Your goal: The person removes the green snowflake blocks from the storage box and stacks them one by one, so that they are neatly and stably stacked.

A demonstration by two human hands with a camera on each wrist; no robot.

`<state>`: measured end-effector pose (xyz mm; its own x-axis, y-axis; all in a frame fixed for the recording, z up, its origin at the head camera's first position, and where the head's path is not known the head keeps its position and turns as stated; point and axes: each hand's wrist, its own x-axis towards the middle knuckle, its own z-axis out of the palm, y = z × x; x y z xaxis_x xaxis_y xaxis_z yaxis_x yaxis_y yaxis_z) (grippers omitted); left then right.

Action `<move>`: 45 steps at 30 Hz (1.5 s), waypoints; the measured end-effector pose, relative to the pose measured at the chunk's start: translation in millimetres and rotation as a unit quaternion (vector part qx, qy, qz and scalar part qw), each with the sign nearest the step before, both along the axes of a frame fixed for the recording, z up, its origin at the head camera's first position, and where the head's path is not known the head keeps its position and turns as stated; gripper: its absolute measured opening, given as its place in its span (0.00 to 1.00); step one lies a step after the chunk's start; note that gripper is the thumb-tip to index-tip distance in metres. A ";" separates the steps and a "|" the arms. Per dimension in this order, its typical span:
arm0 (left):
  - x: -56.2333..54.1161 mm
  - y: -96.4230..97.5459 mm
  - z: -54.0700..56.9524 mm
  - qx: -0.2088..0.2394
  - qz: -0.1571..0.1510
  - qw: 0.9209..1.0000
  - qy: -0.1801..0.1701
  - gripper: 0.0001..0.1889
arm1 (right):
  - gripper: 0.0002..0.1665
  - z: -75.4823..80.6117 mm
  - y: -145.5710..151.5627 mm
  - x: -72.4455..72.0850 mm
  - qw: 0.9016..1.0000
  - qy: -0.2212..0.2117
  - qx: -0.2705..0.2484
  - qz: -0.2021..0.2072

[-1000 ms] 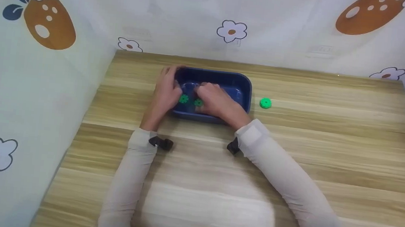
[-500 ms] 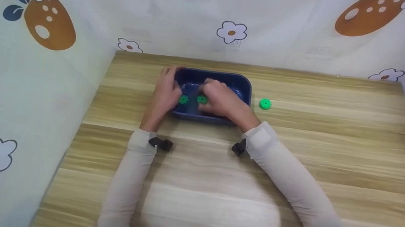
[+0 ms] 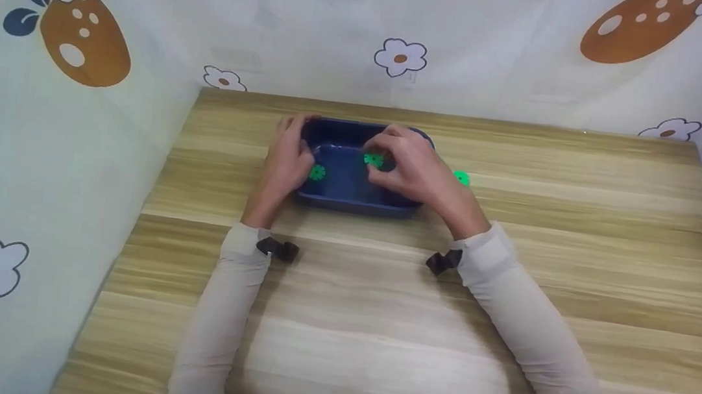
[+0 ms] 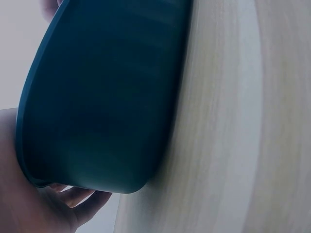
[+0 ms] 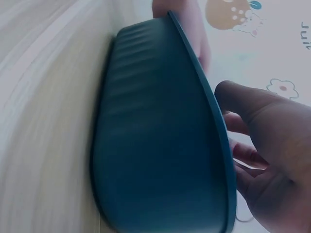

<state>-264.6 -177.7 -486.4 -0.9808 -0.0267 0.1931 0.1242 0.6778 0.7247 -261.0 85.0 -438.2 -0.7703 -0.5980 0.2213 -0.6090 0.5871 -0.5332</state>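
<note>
A dark blue plastic bin (image 3: 356, 206) stands on the table. My left hand (image 3: 285, 162) grips its left end, thumb over the rim and fingers down the outside; the left wrist view shows those fingers (image 4: 87, 206) against the bin's outer wall. Above the bin's right half, my right hand (image 3: 418, 168) pinches a green notched disc (image 3: 373, 159) between thumb and fingers. Another green notched disc (image 3: 317, 172) lies inside the bin beside my left thumb. In the right wrist view the rim hides the right fingertips and the held disc.
Just right of the bin, a small green stack of notched discs (image 3: 461, 178) sits on the wood-grain table (image 3: 579, 260), partly covered by my right hand. A patterned cloth wall (image 3: 483, 54) rises behind the table's far edge, and another (image 3: 68, 161) runs along the left.
My right hand has risen from the bin's floor and moved right and away from me, bringing a green notched disc with it. My left hand has stayed on the bin.
</note>
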 end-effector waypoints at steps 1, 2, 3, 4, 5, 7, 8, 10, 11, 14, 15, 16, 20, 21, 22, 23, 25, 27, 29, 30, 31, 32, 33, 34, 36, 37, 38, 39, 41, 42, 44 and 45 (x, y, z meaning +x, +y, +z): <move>0.4 0.0 0.1 0.000 0.001 1.000 -0.001 0.34 | 0.17 0.0 2.9 1.0 1.000 -0.003 -0.008 -0.002; 0.6 -0.1 0.3 0.000 0.001 1.000 -0.002 0.34 | 0.18 0.1 5.8 2.0 1.000 -0.006 -0.015 -0.004; 0.7 -0.2 0.5 -0.001 0.002 1.000 -0.001 0.33 | 0.18 -0.1 8.5 2.9 1.000 -0.008 -0.022 -0.005; 1.1 -0.2 0.7 -0.001 0.002 1.000 -0.001 0.34 | 0.17 -0.5 11.1 3.7 0.999 -0.010 -0.029 -0.006; 1.4 -0.2 0.9 -0.001 0.003 1.000 -0.001 0.34 | 0.17 -0.7 13.6 4.7 0.999 -0.009 -0.036 -0.006; 1.3 -0.4 0.7 0.000 0.004 1.000 -0.003 0.34 | 0.16 -0.8 18.4 6.2 0.999 0.000 -0.047 -0.003; 1.2 -0.4 0.7 0.000 0.004 1.000 -0.003 0.34 | 0.16 -0.8 20.8 6.9 0.999 0.007 -0.051 -0.002; 1.2 -0.3 0.3 0.002 0.004 1.000 -0.005 0.34 | 0.15 -0.6 26.1 8.2 0.998 0.021 -0.055 -0.002; 1.1 -0.3 0.2 0.003 0.004 1.000 -0.006 0.34 | 0.15 -0.3 28.9 9.0 0.998 0.026 -0.057 -0.003; 1.3 -0.1 0.1 0.005 0.005 1.000 -0.009 0.35 | 0.15 -0.7 37.7 10.9 0.997 0.032 -0.063 -0.007; 1.5 -0.1 -0.1 0.005 0.006 1.000 -0.010 0.35 | 0.15 -1.0 40.7 11.7 0.997 0.031 -0.065 -0.008; 1.7 0.0 -0.1 0.006 0.006 1.000 -0.011 0.35 | 0.15 -1.3 43.7 12.2 0.997 0.031 -0.067 -0.009; 1.4 0.2 -1.4 0.006 0.007 1.000 -0.015 0.35 | 0.15 -4.2 56.5 14.7 0.996 0.043 -0.072 -0.006; 1.5 0.2 -1.5 0.005 0.006 1.000 -0.015 0.35 | 0.15 -4.8 59.6 15.5 0.996 0.050 -0.072 -0.006; 1.3 0.2 -1.6 0.004 0.005 1.000 -0.013 0.34 | 0.15 -5.4 62.9 16.0 0.996 0.058 -0.072 -0.005; 1.2 0.1 -1.5 0.003 0.005 1.000 -0.011 0.34 | 0.15 -6.0 66.2 16.5 0.995 0.063 -0.072 -0.004; 1.0 0.0 -0.8 0.000 0.005 1.000 -0.008 0.34 | 0.15 -6.9 72.7 17.6 0.995 0.069 -0.075 -0.003; 0.9 -0.2 0.5 -0.005 0.005 1.000 -0.006 0.33 | 0.15 -8.4 79.2 17.9 0.995 0.071 -0.077 -0.006; 1.1 -0.3 1.4 -0.007 0.005 1.000 -0.008 0.33 | 0.16 -10.3 85.9 18.0 0.994 0.069 -0.079 -0.009; 1.1 -0.4 1.7 -0.008 0.005 1.000 -0.009 0.33 | 0.16 -11.2 89.1 18.0 0.994 0.069 -0.078 -0.011; 1.3 -0.5 1.7 -0.008 0.006 1.000 -0.011 0.33 | 0.16 -12.0 92.1 17.9 0.995 0.069 -0.077 -0.012; 1.4 -0.6 1.5 -0.007 0.006 1.000 -0.012 0.34 | 0.16 -12.6 95.0 17.7 0.995 0.070 -0.075 -0.012; 1.6 -0.6 1.5 -0.006 0.006 1.000 -0.012 0.34 | 0.17 -13.2 98.0 17.6 0.995 0.070 -0.073 -0.013; 1.8 -0.6 1.3 -0.006 0.007 1.000 -0.012 0.34 | 0.17 -13.7 100.9 17.3 0.995 0.069 -0.071 -0.014; 1.8 -0.7 1.0 -0.007 0.007 1.000 -0.013 0.34 | 0.17 -14.0 106.5 16.7 0.995 0.068 -0.066 -0.018; 1.9 -0.5 1.0 -0.007 0.007 1.000 -0.013 0.34 | 0.17 -14.2 109.4 16.3 0.996 0.065 -0.064 -0.022; 1.9 -0.4 1.0 -0.007 0.007 1.000 -0.013 0.33 | 0.17 -14.4 112.4 15.7 0.996 0.062 -0.063 -0.027; 1.8 -0.3 1.0 -0.007 0.007 1.000 -0.014 0.33 | 0.18 -14.7 115.3 15.1 0.996 0.057 -0.061 -0.033; 1.5 -0.2 1.2 -0.007 0.007 1.000 -0.014 0.33 | 0.17 -15.2 120.4 13.2 0.996 0.045 -0.057 -0.043; 1.4 -0.1 1.2 -0.007 0.007 1.000 -0.014 0.33 | 0.17 -15.7 122.7 11.8 0.997 0.039 -0.054 -0.048; 1.2 -0.3 1.0 -0.005 0.006 1.000 -0.014 0.33 | 0.17 -17.2 126.4 9.1 0.997 0.026 -0.049 -0.054; 1.1 -0.3 0.8 -0.005 0.006 1.000 -0.014 0.33 | 0.17 -18.1 128.0 7.7 0.997 0.020 -0.044 -0.056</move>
<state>-263.5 -178.0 -485.6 -0.9853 -0.0362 0.1668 0.0969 0.6862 0.7210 -253.3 213.1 -456.3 -0.8213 -0.4848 0.3007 -0.5632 0.6051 -0.5626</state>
